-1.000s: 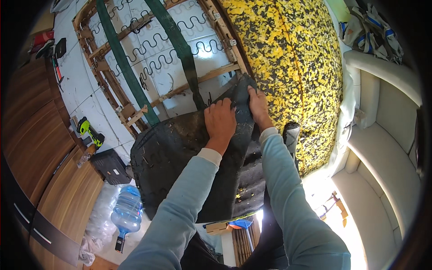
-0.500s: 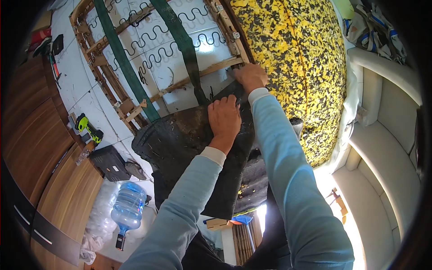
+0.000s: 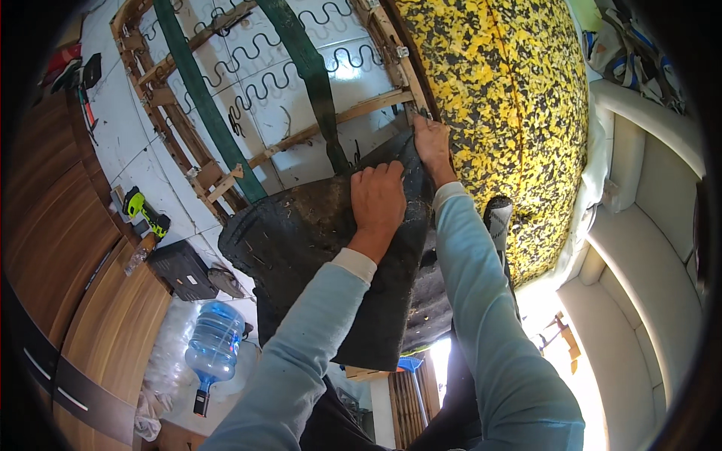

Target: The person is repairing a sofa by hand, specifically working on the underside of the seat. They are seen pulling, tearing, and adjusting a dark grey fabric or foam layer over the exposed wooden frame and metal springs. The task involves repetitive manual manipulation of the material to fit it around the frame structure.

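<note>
My left hand (image 3: pixel 377 201) grips the folded upper edge of a dark, dirty fabric piece (image 3: pixel 323 293), fingers curled over it. My right hand (image 3: pixel 432 147) is higher, closed at the fabric's upper corner, beside a post of the wooden frame (image 3: pixel 411 90); exactly what its fingertips hold is partly hidden. The frame has zigzag springs (image 3: pixel 263 90) and two green straps (image 3: pixel 195 90) across it, with the fabric over its near end. A yellow-and-black speckled foam pad (image 3: pixel 511 105) lies right of the frame, alongside my right forearm.
A wooden cabinet (image 3: pixel 68 210) lines the left; near it lie a green cordless drill (image 3: pixel 147 214), a black case (image 3: pixel 184 274) and a blue water jug (image 3: pixel 212 346). A cream sofa (image 3: pixel 647 248) stands at the right, with bundled cloth (image 3: pixel 624 52) above it.
My right hand first moved up to the frame, turning over, then turned back upright at the fabric's corner. My left hand shifted slightly right. The fabric's lower left edge has drawn inward.
</note>
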{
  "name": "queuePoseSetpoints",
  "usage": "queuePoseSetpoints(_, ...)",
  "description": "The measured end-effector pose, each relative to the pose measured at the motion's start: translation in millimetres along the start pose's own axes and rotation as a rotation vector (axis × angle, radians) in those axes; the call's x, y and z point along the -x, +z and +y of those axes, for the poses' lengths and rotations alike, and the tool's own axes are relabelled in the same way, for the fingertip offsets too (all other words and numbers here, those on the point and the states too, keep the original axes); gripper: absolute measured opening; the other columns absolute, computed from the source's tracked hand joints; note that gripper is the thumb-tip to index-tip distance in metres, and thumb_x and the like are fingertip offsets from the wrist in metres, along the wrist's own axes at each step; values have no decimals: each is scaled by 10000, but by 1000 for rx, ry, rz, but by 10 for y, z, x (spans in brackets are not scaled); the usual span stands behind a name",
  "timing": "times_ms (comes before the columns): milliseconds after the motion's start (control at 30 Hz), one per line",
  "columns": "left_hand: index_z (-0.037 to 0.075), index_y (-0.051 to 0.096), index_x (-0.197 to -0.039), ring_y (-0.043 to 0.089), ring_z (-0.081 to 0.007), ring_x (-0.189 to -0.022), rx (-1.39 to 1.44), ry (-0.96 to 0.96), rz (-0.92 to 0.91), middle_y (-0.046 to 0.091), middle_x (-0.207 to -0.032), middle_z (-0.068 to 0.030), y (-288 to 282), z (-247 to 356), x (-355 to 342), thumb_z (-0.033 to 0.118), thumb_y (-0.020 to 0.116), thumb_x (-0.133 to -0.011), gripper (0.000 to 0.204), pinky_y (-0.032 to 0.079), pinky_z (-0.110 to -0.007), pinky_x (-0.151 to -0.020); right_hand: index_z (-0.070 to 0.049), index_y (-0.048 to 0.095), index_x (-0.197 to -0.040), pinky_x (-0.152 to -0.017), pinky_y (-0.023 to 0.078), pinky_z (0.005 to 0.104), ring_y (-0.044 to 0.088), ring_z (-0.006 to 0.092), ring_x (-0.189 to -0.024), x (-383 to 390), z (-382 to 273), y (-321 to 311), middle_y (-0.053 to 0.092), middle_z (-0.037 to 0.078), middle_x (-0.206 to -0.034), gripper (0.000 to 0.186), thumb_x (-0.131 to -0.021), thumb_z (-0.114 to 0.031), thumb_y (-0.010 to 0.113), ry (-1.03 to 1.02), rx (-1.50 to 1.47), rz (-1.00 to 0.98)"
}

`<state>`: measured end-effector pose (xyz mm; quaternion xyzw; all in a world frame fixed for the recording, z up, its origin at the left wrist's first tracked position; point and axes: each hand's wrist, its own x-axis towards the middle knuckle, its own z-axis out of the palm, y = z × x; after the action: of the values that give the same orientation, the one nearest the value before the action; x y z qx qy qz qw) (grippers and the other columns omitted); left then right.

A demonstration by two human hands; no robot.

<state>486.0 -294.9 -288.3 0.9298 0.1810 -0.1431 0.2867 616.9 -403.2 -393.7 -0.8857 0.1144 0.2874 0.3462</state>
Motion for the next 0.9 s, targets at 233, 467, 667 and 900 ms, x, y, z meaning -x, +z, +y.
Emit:
queuePoseSetpoints(233, 132, 704, -1144, 707, -344, -1088, -207, -28, 112, 741, -1106, -108, 75, -94, -522, 356, 867, -838, 413, 508, -458, -980, 51, 656, -753, -677, 486, 464, 610, 344, -624, -13, 147, 81, 630, 242, -685, 512, -985, -403, 606, -77, -168, -11)
queuePoseSetpoints(467, 184, 699, -1262, 675, -282, -1094, -46, 26, -238, 714, -1158, -30, 236, 174, -133, 219, 873, -764, 528, 489, -468, -947, 15, 631, -745, -549, 373, 374, 446, 97, -591, 577, 831, -190, 598, -5, -641, 390, -1067, -202, 591, -189, -667, 106)
queuePoseSetpoints(667, 170, 674, -1332, 657, -268, -1110, -11, 79, -164, 703, -1169, -19, 196, 222, 484, 161, 862, -764, 599, 469, -451, -980, -19, 493, -682, -546, 304, 377, 368, 85, -614, 1259, 882, -275, 426, -21, -628, 494, -1097, -273, 580, -136, -496, 130)
queuePoseSetpoints(900, 105, 641, -1404, 605, -371, -1258, 305, 201, -334, 685, -1318, -129, 146, 285, 944, 432, 821, -877, 646, 458, -472, -1089, 47, 590, -695, -631, 421, 506, 570, 351, -637, 1767, 1625, -451, 575, 175, -635, 529, -1059, -337, 607, -73, -8, 229)
